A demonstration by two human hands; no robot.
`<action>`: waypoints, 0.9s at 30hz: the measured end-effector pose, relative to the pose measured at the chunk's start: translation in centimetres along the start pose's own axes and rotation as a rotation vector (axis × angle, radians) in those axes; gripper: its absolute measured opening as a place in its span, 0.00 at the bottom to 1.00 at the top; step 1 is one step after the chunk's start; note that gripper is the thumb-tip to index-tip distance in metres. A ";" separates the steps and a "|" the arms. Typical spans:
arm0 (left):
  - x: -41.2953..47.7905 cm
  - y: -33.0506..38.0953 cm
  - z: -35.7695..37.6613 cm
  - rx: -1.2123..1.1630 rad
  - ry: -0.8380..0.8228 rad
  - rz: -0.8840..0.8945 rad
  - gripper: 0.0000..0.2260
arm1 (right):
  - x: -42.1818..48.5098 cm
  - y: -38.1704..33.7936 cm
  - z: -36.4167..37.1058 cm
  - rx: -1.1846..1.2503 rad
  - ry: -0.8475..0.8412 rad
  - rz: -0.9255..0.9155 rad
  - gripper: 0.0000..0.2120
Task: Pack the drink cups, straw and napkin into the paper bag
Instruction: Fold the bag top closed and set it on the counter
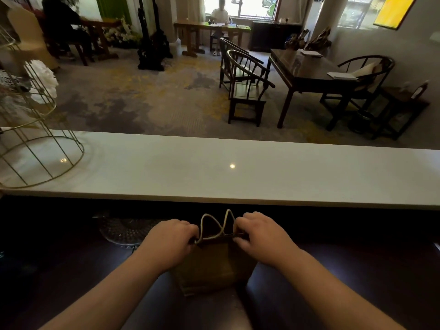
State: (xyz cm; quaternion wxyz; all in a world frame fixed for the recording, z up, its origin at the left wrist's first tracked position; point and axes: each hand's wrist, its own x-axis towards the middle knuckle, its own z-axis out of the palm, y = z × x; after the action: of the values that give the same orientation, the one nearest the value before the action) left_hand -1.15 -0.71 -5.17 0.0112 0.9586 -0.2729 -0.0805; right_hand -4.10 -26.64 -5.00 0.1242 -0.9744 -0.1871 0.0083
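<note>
A brown paper bag stands upright on the dark lower counter in front of me, its two pale rope handles sticking up. My left hand grips the bag's top edge on the left side. My right hand grips the top edge on the right side. The bag's mouth is pinched between both hands, so its inside is hidden. No drink cups, straw or napkin show anywhere in view.
A white raised countertop runs across behind the bag. A gold wire stand sits on its left end. A patterned glass dish lies left of the bag in shadow. Beyond are chairs, tables and seated people.
</note>
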 end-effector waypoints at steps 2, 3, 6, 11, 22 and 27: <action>0.8 -0.1 0.4 0.013 0.024 -0.024 0.08 | 0.9 -1.0 0.1 -0.031 -0.091 -0.003 0.09; 1.1 -0.1 0.7 0.018 0.028 -0.026 0.08 | 1.5 -1.5 0.3 -0.030 -0.142 0.008 0.09; 2.0 -0.3 1.4 0.065 -0.024 -0.016 0.08 | 3.0 -1.7 0.7 -0.006 -0.257 0.094 0.06; 3.0 -1.3 0.8 0.011 -0.111 -0.102 0.15 | 4.8 -0.6 -0.3 0.127 -0.402 0.231 0.04; 1.0 -1.5 3.3 0.064 0.225 0.144 0.16 | 2.5 -1.5 1.9 -0.206 -0.171 -0.248 0.09; -0.2 -1.7 3.4 -0.069 0.025 0.121 0.20 | 1.4 -1.4 3.3 -0.258 -0.154 -0.298 0.10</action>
State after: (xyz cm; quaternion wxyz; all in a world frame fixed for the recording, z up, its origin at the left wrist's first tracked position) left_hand -0.96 0.88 -8.59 0.0526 0.9403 -0.3273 -0.0771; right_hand -3.51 -24.13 -7.83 -0.0166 -0.9404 -0.3374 0.0401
